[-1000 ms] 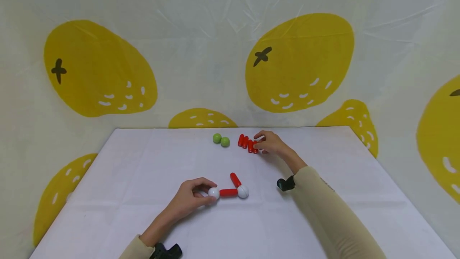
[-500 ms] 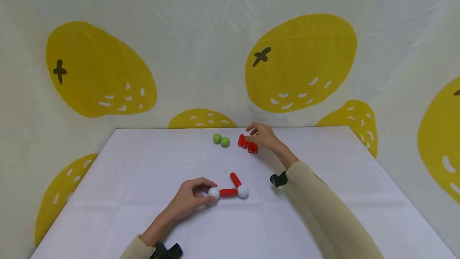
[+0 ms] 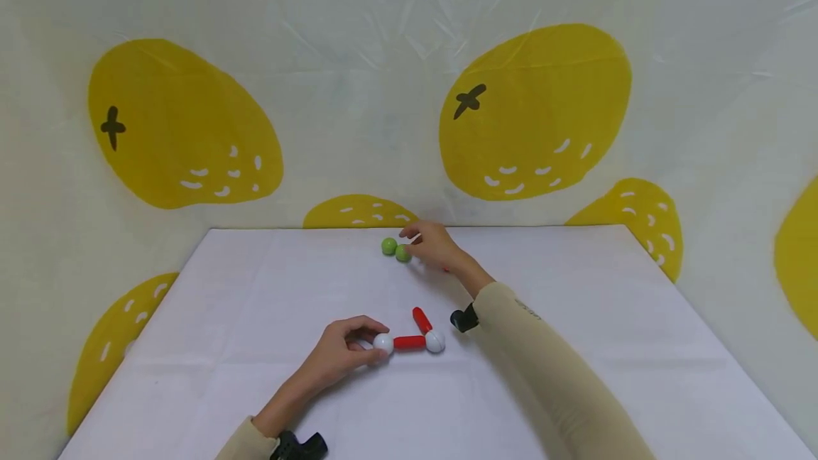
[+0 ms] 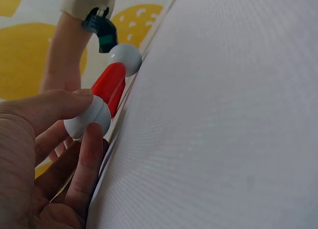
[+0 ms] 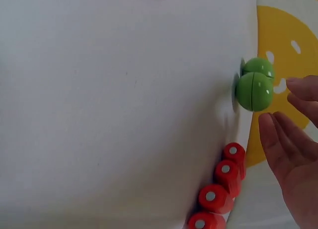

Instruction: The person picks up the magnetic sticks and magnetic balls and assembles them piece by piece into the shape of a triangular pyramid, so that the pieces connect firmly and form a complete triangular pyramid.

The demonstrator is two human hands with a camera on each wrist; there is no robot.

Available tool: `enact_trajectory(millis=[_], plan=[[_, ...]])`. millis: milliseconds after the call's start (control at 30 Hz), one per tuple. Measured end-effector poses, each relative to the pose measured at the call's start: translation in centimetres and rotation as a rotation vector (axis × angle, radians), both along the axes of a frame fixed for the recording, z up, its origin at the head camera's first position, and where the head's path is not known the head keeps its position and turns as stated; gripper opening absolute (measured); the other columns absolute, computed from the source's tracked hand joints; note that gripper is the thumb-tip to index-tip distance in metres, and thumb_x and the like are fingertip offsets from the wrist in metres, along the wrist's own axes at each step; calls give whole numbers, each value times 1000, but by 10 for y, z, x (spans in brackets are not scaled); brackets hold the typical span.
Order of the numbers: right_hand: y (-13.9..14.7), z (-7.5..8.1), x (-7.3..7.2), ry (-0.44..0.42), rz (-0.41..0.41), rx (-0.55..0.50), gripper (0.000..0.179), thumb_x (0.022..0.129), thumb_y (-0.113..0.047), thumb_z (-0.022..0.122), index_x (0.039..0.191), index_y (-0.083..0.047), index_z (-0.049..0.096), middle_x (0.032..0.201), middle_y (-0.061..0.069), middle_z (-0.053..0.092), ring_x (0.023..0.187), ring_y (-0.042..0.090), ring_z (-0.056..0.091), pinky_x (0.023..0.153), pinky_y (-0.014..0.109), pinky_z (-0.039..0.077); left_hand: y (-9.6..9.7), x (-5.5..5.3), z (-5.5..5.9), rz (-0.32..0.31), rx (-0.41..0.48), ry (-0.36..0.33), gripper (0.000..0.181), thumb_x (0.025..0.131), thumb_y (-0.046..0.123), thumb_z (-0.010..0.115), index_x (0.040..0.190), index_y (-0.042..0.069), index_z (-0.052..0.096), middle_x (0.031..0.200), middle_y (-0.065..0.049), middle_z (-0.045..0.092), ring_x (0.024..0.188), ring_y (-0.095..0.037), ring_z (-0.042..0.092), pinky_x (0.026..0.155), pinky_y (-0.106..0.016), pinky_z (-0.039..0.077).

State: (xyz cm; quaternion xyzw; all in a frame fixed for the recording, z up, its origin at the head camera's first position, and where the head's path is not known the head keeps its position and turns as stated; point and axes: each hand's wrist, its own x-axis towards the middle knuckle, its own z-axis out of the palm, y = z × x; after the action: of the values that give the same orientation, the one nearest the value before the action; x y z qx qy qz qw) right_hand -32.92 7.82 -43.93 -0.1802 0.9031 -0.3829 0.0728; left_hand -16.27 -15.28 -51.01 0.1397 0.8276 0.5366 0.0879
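Note:
My left hand (image 3: 335, 346) pinches a white ball (image 3: 383, 343) between thumb and fingers on the table. A red stick (image 3: 409, 342) joins it to a second white ball (image 3: 435, 341), from which another red stick (image 3: 422, 319) points away at a slant. The left wrist view shows thumb and fingertips on the near white ball (image 4: 82, 120). Towards the back, my right hand (image 3: 434, 245) is spread beside two green balls (image 5: 254, 91), fingertips close to the nearer one, nothing between them. Several loose red sticks (image 5: 215, 198) with silver end discs lie in a row, mostly hidden by that hand in the head view.
The white tabletop (image 3: 255, 289) ends at a back edge just behind the green balls. Beyond it hangs a pale cloth (image 3: 358, 91) printed with big yellow fruit. Each wrist carries a small black camera (image 3: 464, 318).
My right hand has moved left from the row of red sticks to the green balls, carrying nothing. The left hand stays on the white ball.

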Motion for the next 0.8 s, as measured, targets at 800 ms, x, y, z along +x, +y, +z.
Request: enact_trajectory(millis=[800], plan=[[-1, 4, 8, 10, 61, 277, 26, 93, -15, 75, 119, -12, 74, 113, 7, 71, 102, 24, 60, 95, 38, 56, 1, -1, 1, -20, 26, 21, 33, 85, 27, 86, 115, 19, 75, 111, -3, 74, 96, -13, 66, 73, -20, 57]])
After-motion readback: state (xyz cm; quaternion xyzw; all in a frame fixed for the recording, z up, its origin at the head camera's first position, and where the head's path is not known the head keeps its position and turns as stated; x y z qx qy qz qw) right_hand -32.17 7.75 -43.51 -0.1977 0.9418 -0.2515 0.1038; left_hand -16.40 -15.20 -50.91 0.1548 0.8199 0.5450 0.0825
